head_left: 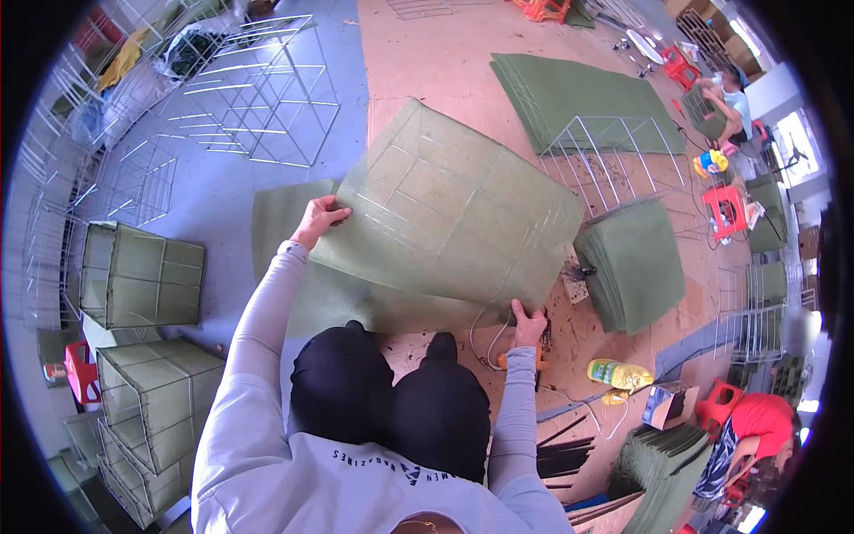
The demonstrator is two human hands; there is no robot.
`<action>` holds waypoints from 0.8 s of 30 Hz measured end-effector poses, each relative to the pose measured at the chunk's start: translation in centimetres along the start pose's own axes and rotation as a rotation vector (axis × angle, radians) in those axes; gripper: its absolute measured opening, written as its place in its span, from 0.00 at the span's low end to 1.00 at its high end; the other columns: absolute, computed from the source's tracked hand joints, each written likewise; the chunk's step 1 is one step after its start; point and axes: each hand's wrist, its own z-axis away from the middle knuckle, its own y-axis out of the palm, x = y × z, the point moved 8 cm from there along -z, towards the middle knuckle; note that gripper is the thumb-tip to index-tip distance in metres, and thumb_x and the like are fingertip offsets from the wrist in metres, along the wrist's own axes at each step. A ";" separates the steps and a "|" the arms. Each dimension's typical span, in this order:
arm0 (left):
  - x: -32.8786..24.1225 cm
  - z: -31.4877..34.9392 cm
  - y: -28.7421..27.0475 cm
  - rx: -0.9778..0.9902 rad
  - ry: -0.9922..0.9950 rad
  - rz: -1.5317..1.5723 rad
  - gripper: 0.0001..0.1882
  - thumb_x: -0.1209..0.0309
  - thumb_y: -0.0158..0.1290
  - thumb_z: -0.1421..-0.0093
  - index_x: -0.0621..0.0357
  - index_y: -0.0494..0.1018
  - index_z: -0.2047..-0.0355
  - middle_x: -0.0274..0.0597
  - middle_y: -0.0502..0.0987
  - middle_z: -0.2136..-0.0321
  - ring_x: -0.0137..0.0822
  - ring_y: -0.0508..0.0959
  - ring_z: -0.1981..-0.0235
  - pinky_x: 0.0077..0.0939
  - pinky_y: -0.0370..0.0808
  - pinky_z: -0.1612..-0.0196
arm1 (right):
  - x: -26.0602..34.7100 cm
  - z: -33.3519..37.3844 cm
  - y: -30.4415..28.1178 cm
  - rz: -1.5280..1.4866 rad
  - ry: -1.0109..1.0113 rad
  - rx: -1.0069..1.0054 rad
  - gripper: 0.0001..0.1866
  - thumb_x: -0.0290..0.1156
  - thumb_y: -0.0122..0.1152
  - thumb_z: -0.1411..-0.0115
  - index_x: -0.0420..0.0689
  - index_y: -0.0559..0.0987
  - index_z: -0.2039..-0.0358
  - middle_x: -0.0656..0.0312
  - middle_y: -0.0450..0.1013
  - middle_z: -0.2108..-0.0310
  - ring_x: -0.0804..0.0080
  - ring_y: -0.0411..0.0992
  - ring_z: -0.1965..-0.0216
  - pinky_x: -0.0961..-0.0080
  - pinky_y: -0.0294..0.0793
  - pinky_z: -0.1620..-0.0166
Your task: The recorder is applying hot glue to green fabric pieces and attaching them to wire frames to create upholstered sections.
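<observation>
Green sheet (454, 205), held up in front of the knees (342, 383), looks light and bendy, likely to crease if squeezed. The left hand (320, 221) has its grip pinched on the left edge, the right hand (528, 326) near the closest right corner; the edges seem the best hold.

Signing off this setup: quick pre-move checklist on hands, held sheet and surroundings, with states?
1. Left hand grip: ok, pinching the held green sheet at its left edge.
2. Right hand grip: ok, at the near right corner.
3. Held sheet's underside: cannot tell, faces away.
4. Lower green sheet uncovered: not ok, partly hidden.
5. Gap to right-hand green stack: cannot tell.
</observation>
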 end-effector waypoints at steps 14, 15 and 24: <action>-3.0 1.1 -3.2 -0.382 0.310 -0.319 0.15 0.68 0.56 0.47 0.63 0.73 0.61 0.38 0.76 0.69 0.30 0.74 0.70 0.22 0.70 0.64 | 8.3 -5.6 -4.1 0.203 -0.329 -0.182 0.13 0.33 0.49 0.38 0.37 0.76 0.62 0.62 0.73 0.67 0.75 0.70 0.66 0.78 0.70 0.59; -4.3 1.6 -3.6 -0.462 0.362 -0.385 0.13 0.69 0.55 0.45 0.62 0.73 0.61 0.39 0.76 0.68 0.32 0.74 0.69 0.23 0.70 0.63 | 10.3 -7.7 -3.4 0.270 -0.388 -0.139 0.12 0.30 0.50 0.39 0.35 0.75 0.61 0.60 0.74 0.66 0.74 0.71 0.64 0.78 0.69 0.58; -10.3 1.0 4.5 -0.371 0.679 -0.751 0.09 0.77 0.50 0.45 0.62 0.73 0.63 0.42 0.74 0.63 0.41 0.72 0.61 0.30 0.70 0.59 | 16.5 -22.8 6.2 0.768 -0.749 0.161 0.12 0.26 0.52 0.43 0.42 0.75 0.57 0.52 0.73 0.60 0.58 0.71 0.58 0.70 0.69 0.53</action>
